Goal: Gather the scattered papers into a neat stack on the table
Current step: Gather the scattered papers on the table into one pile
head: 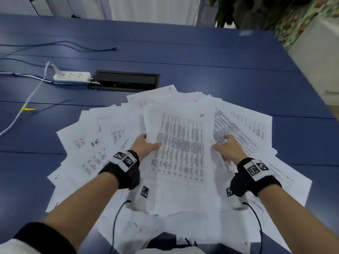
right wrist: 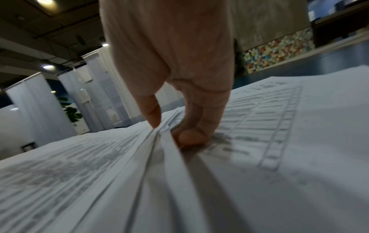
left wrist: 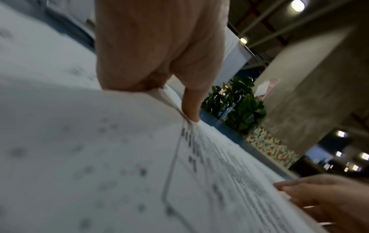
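A bundle of printed sheets [head: 180, 143], its top page marked 20, sits between my two hands above the middle of the blue table [head: 220, 61]. My left hand [head: 146, 145] grips the bundle's left edge, thumb [left wrist: 190, 110] on top of the page. My right hand [head: 226, 149] grips its right edge, with the thumb [right wrist: 152, 113] on top and curled fingers [right wrist: 191, 137] against the layered edges. More loose sheets fan out underneath, to the left [head: 88, 143] and to the right [head: 256, 129], overlapping at different angles.
A white power strip [head: 72, 76] and a black cable box [head: 124, 80] lie just beyond the papers at the left. A white cable [head: 27, 105] and a blue cable [head: 73, 45] cross the left side. The table's right edge runs past a plant [head: 238, 10].
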The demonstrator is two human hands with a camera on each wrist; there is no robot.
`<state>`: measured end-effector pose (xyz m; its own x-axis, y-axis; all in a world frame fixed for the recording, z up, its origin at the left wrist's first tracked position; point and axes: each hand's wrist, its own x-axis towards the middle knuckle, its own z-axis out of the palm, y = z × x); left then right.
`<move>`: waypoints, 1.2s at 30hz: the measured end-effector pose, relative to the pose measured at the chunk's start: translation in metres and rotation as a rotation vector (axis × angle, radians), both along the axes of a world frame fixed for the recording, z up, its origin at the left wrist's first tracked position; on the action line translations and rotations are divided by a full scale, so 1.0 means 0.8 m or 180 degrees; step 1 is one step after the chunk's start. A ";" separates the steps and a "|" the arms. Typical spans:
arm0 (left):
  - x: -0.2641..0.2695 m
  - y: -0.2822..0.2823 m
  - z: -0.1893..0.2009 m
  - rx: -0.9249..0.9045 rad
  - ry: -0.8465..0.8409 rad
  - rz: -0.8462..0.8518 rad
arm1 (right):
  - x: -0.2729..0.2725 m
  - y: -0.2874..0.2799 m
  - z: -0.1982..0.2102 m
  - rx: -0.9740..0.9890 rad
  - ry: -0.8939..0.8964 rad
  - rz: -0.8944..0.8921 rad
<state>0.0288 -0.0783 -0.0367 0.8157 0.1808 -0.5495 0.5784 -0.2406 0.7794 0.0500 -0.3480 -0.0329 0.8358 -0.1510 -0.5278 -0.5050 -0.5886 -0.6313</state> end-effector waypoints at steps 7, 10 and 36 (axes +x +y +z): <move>-0.031 0.055 0.001 0.0079 0.0533 -0.0398 | -0.048 0.105 -0.010 -0.0128 0.0135 0.0719; -0.038 0.082 0.006 0.0343 0.0186 -0.0044 | -0.051 0.115 -0.008 -0.0181 0.0025 0.0712; -0.033 0.107 0.005 0.0687 0.0117 -0.0984 | -0.067 0.123 -0.013 0.0014 -0.0154 -0.0156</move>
